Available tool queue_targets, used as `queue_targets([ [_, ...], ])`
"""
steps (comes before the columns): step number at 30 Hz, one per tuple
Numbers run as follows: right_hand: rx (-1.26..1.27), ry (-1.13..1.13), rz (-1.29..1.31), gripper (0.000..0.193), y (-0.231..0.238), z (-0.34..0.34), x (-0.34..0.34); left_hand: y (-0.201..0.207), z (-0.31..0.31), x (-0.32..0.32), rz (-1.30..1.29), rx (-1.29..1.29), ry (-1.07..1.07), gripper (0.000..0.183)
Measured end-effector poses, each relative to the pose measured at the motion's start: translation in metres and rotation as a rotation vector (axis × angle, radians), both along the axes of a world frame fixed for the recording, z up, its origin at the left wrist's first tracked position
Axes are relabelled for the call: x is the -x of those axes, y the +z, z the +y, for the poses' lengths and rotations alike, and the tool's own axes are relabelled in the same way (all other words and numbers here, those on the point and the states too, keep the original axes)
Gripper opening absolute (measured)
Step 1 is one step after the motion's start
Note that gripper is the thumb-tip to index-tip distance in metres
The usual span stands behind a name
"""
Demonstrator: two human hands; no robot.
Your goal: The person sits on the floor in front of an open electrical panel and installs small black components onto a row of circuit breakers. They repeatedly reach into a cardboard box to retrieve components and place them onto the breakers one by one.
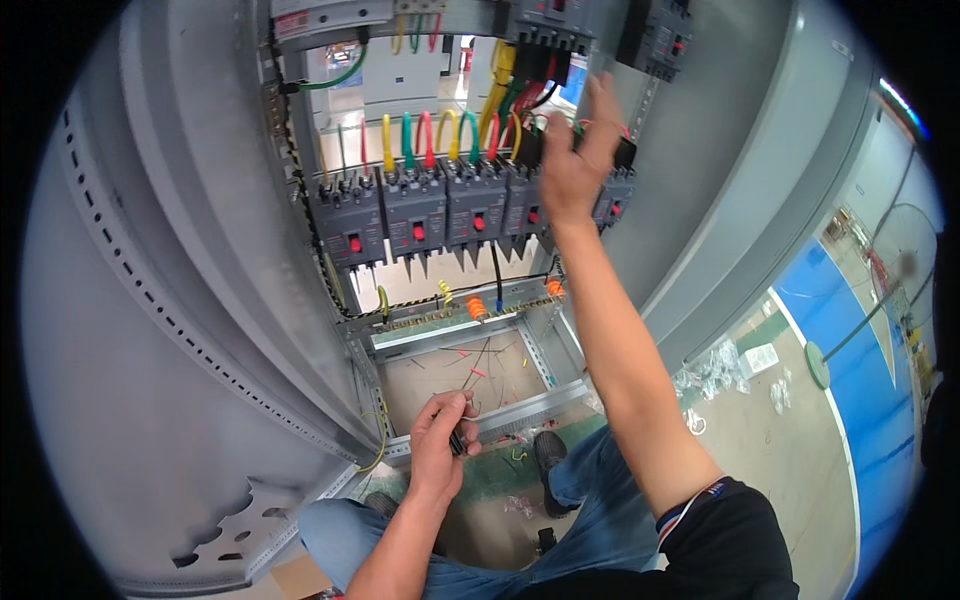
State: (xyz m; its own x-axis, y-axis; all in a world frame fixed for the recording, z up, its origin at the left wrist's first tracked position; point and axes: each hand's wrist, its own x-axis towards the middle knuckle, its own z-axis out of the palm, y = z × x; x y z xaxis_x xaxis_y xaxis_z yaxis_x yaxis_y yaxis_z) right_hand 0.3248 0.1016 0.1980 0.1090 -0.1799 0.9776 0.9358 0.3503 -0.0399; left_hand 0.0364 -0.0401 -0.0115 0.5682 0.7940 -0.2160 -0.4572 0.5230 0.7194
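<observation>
My left hand (pixel 440 438) is low in front of the cabinet opening, fingers closed round a slim black object (pixel 458 443). Its kind is mostly hidden by the fingers. Higher up, my right hand (pixel 583 155) reaches in with its fingers apart and nothing visible in them. It is in front of the right part of a row of grey circuit breakers (pixel 416 215) with red switches, covering some of them. Yellow, green and red looped wires (pixel 428 140) rise from the breakers' tops. Whether the right hand touches a wire cannot be seen.
Another breaker (pixel 553 22) hangs above, with thick coloured cables (pixel 497 85) below it. A lower rail (pixel 430 322) carries orange insulators (pixel 476 306). Wire scraps lie on the floor inside the frame. The grey cabinet door (pixel 180 370) is left; plastic bags (pixel 720 368) lie right.
</observation>
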Motion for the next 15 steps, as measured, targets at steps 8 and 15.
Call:
queue_targets([
  [8,1.297,0.66,-0.413,0.069,-0.126,-0.151,0.085,0.003,0.003,-0.005,-0.178,0.047,0.046,0.059],
  [15,1.54,1.007,-0.159,0.055,-0.162,-0.167,0.093,-0.002,0.002,-0.009,-0.158,0.02,0.019,0.059],
])
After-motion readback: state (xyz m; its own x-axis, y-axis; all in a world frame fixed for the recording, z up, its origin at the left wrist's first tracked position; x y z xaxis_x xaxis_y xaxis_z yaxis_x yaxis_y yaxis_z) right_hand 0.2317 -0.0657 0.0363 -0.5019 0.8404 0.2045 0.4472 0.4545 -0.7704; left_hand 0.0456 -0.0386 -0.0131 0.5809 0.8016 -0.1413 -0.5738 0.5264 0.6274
